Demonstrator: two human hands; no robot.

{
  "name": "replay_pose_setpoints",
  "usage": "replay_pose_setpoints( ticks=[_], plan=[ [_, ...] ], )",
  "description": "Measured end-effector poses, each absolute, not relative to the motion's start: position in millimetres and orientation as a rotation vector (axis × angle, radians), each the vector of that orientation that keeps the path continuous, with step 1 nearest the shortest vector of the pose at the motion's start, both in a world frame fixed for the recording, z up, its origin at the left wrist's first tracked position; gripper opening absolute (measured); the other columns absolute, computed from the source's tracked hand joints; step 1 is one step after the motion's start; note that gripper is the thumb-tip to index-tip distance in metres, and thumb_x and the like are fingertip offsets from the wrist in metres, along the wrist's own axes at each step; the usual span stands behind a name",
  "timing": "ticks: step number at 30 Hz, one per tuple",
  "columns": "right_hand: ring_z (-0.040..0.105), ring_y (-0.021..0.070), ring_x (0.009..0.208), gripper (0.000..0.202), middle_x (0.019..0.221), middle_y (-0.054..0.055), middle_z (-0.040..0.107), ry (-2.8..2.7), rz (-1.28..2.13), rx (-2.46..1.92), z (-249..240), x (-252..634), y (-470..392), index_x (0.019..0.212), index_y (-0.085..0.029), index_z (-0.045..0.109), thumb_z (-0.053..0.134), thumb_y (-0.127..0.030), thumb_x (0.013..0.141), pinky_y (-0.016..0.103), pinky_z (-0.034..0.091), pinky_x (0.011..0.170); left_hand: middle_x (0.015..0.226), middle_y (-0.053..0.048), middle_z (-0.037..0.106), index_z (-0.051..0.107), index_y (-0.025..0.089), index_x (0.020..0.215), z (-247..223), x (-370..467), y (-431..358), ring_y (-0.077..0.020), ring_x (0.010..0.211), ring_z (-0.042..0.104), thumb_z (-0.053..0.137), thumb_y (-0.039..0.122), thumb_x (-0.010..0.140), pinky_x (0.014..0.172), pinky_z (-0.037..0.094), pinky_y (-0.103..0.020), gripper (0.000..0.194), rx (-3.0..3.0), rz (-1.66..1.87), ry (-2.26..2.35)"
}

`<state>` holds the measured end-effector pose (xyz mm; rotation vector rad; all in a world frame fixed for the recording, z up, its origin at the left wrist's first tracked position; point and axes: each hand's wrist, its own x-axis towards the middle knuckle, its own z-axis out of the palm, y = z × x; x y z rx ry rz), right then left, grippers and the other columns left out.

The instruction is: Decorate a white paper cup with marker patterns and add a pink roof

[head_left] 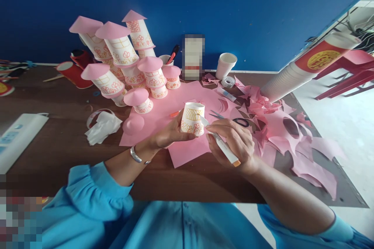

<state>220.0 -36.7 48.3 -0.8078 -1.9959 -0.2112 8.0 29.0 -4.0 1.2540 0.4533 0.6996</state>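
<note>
My left hand (172, 131) grips a white paper cup (192, 118) turned upside down, with red flowers and a yellow-orange hatched window drawn on it. In my right hand (233, 140) is a white marker (223, 148) with an orange end, its tip at the drawn window. Under both hands lies a sheet of pink paper (187, 155). A red-orange pen or cap (175, 114) lies just behind the cup, partly hidden. Scissors (239, 122) with dark handles rest on the paper, beyond my right hand.
Decorated cup towers (125, 52) with pink cone roofs stand at the back left. Pink paper scraps (286, 132) and a leaning cup stack (292, 74) are at right. Behind are a white cup (226, 66), a tape roll (228, 81) and a glue tube (226, 94); crumpled tissue (103, 127) lies left.
</note>
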Motion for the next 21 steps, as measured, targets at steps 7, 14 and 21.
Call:
replay_pose_setpoints(
  ticks=[7, 14, 21],
  plan=[
    [0.078, 0.0193, 0.074, 0.026, 0.088, 0.004, 0.079, -1.989, -0.193, -0.783, 46.2, 218.1, -37.7, 0.116, -0.020, 0.064, 0.064, -0.006, 0.094, 0.032, 0.066, 0.066, 0.130, -0.009, 0.067, 0.050, 0.029, 0.159, -4.8, 7.2, 29.7, -0.0335, 0.125, 0.061, 0.092, 0.045, 0.081, 0.107, 0.049, -0.050, 0.090, 1.261, 0.704, 0.468],
    [0.076, 0.0183, 0.071, 0.021, 0.086, 0.006, 0.078, -2.017, -0.169, -0.775, 47.2, 218.1, -38.9, 0.110, -0.019, 0.063, 0.063, -0.005, 0.095, 0.031, 0.063, 0.063, 0.124, -0.008, 0.069, 0.043, 0.033, 0.165, -5.0, 6.9, 29.7, -0.0326, 0.121, 0.062, 0.090, 0.045, 0.082, 0.110, 0.048, -0.053, 0.096, 1.279, 0.707, 0.447],
    [0.076, 0.0179, 0.071, 0.019, 0.085, 0.005, 0.078, -1.980, -0.229, -0.768, 47.6, 220.8, -39.1, 0.110, -0.017, 0.064, 0.064, -0.005, 0.095, 0.030, 0.063, 0.065, 0.136, -0.010, 0.066, 0.040, 0.034, 0.168, -4.0, 7.2, 30.0, -0.0325, 0.123, 0.061, 0.090, 0.045, 0.083, 0.104, 0.051, -0.048, 0.099, 1.303, 0.712, 0.449]
  ],
)
